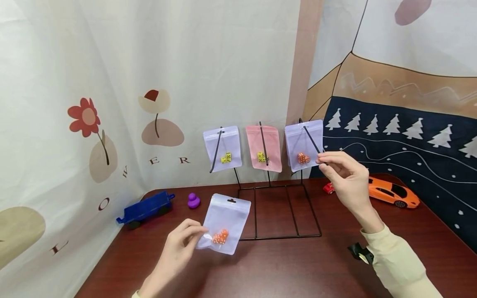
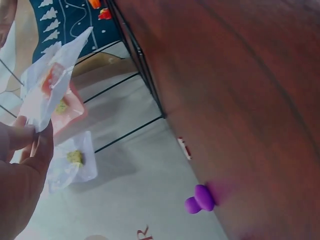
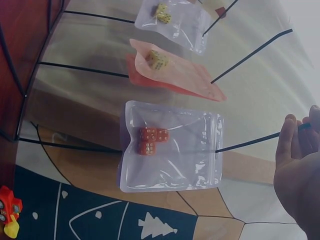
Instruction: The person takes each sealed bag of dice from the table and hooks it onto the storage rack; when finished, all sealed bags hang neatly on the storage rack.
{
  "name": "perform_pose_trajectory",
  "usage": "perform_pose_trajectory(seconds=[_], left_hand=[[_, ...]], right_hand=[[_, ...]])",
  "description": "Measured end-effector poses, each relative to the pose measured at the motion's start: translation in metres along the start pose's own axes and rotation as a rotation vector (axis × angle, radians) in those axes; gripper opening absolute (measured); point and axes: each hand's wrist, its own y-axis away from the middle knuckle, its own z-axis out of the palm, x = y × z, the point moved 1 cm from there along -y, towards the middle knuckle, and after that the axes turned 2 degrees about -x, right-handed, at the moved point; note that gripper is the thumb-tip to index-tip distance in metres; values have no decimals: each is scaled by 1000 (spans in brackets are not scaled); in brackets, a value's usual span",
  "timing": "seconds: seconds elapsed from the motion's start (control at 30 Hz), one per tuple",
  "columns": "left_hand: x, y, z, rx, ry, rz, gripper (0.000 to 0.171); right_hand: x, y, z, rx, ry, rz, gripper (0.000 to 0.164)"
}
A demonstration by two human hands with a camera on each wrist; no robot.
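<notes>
Between thumb and fingers, my left hand (image 1: pixel 180 244) pinches the lower left edge of a lavender zip bag (image 1: pixel 231 215) with orange dice in it. That bag is apart from the rack, and its hang hole is at the top. My right hand (image 1: pixel 348 180) pinches the tip of the right hook (image 3: pixel 250 142) of a black wire display rack (image 1: pixel 298 236). On this hook hangs another lavender bag with orange dice (image 3: pixel 190 165). A pink bag (image 1: pixel 273 140) with yellow dice hangs from the middle hook, and a lavender bag (image 1: pixel 232 140) with yellow dice from the left one.
A blue toy trailer (image 1: pixel 147 209) and a purple toy duck (image 1: pixel 193 201) stand left of the rack. At the right are an orange toy car (image 1: pixel 391 192) and a small red toy (image 1: pixel 328 188). Printed curtains rise behind the brown table (image 1: pixel 298 265).
</notes>
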Motion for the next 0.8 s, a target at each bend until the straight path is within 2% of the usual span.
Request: perform_pose_trajectory(seconds=[0.23, 0.43, 0.6, 0.8], left_hand=[[31, -18, -8, 128, 68, 80, 36], [47, -28, -12, 225, 133, 87, 32], [49, -33, -12, 278, 199, 92, 31], [43, -34, -9, 304, 193, 55, 24]], right_hand=[[0, 0, 0, 7, 3, -4, 23], [-1, 0, 0, 10, 17, -6, 23], [-1, -1, 0, 8, 10, -7, 23], [-1, -2, 1, 8, -8, -14, 23]])
